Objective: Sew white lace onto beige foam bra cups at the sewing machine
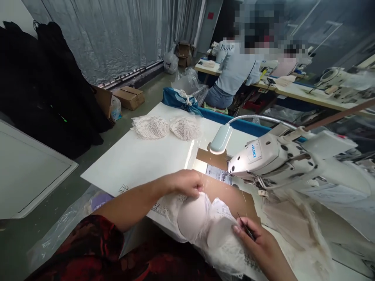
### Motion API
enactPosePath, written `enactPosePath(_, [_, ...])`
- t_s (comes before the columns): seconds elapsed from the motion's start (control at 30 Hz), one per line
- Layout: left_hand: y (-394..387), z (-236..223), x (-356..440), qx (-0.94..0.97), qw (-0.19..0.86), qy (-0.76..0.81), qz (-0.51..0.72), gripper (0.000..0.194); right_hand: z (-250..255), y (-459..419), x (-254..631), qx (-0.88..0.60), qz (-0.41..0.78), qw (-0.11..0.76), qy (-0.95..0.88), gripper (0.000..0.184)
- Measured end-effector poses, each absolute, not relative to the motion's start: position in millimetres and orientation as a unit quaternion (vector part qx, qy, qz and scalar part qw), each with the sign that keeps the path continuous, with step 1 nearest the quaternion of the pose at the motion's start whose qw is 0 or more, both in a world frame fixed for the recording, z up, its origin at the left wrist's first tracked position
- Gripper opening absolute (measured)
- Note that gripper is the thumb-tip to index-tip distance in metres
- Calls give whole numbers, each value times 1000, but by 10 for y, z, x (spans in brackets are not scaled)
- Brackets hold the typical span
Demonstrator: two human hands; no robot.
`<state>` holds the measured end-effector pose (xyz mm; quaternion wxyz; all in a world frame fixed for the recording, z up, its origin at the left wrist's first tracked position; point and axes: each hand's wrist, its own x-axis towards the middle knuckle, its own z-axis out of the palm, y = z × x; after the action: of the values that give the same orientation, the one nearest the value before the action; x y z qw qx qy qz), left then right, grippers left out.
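A white lace bra (193, 219) with two smooth moulded cups lies over the table's front edge, close to my body. My left hand (187, 182) is closed in a pinch at the upper edge of its left cup. My right hand (258, 240) grips a thin, dark, pointed tool (247, 228), tweezers or snips; I cannot tell which. The thumb of that hand rests against the right cup. Just beyond the bra stands a white sewing machine (269, 154), its needle area lit by a small lamp (221, 138). Brown card (228, 193) covers part of the machine bed.
Two lace cup pieces (152, 127) lie towards the back of the white table (117, 156). Sheer beige fabric (290, 222) is heaped at the right under the machine arm. A blue cloth (175, 99) hangs along the far edge. Beyond it a person (234, 72) sits at another table.
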<state>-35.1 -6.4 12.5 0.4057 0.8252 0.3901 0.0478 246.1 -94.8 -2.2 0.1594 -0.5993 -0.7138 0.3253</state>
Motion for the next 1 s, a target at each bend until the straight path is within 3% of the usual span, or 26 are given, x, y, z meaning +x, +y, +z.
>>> enactPosePath(0.17, [-224, 339, -360, 849, 349, 387, 85, 8, 92, -914, 2228, -604, 382, 224, -663, 39])
enactPosePath(0.33, [-366, 331, -690, 808, 430, 387, 112, 40, 110, -765, 1920, -577, 475, 243, -618, 50])
enactPosePath(0.43, [-403, 286, -980, 815, 411, 400, 86, 13, 165, -536, 1634, -510, 494, 227, -667, 47])
enactPosePath(0.5, [-361, 370, -1199, 809, 346, 458, 126, 10, 237, -329, 1402, -458, 451, 246, -726, 42])
enactPosePath(0.6, [-155, 668, -1534, 779, 153, 559, 241, 9, 348, 56, 1043, -409, 314, 336, -788, 40])
enactPosePath(0.73, [324, 953, -1874, 747, -57, 563, 348, 6, 332, 634, 659, -362, 200, 408, -814, 42])
enactPosePath(0.8, [558, 873, -1957, 758, -57, 565, 319, 9, 221, 850, 564, -379, 204, 353, -831, 44])
enactPosePath(0.93, [812, 386, -1984, 757, 56, 623, 189, 13, -39, 859, 672, -396, 224, 285, -844, 41])
enactPosePath(1.0, [835, 173, -1976, 753, 76, 630, 173, 33, -89, 644, 878, -392, 230, 264, -851, 38])
